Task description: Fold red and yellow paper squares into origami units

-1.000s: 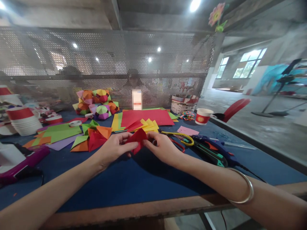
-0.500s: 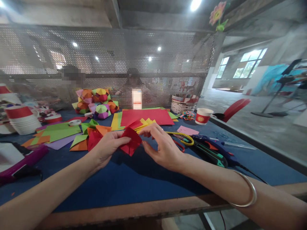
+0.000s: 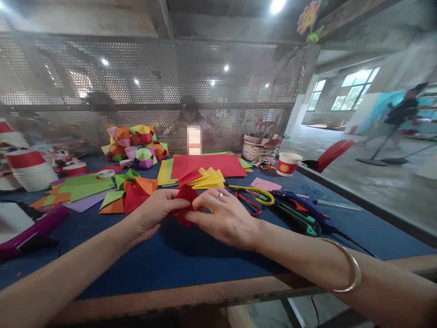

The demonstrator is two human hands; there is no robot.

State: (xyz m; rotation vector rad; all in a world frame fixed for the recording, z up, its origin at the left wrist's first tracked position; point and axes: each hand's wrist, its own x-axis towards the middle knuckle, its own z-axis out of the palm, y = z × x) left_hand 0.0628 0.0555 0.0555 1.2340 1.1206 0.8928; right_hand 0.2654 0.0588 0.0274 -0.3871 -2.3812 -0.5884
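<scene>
A piece of folded red paper (image 3: 186, 193) is held up over the blue table, between my two hands. My left hand (image 3: 157, 210) pinches its left side, thumb on the near face. On the right side, the fingers and thumb of my right hand (image 3: 223, 216) are closed on the paper and cover part of it. Just beyond lie folded yellow paper pieces (image 3: 209, 177) and a stack of red sheets (image 3: 213, 166). Left of these are folded red pieces (image 3: 134, 199) beside orange and green ones. Yellow-handled scissors (image 3: 262, 196) rest right of my right hand.
A green-and-black cutter (image 3: 297, 216) and a blue glue gun (image 3: 303, 205) lie at right, near a paper cup (image 3: 288, 164) and a woven basket (image 3: 261, 146). Folded paper balls (image 3: 143, 155) stand at back left, stacked cups (image 3: 32, 171) farther left. People sit behind the mesh screen (image 3: 205, 86).
My right hand has moved left and closed on the red paper, which now looks more bent and more covered. My left hand has kept its hold. A person has appeared walking at far right.
</scene>
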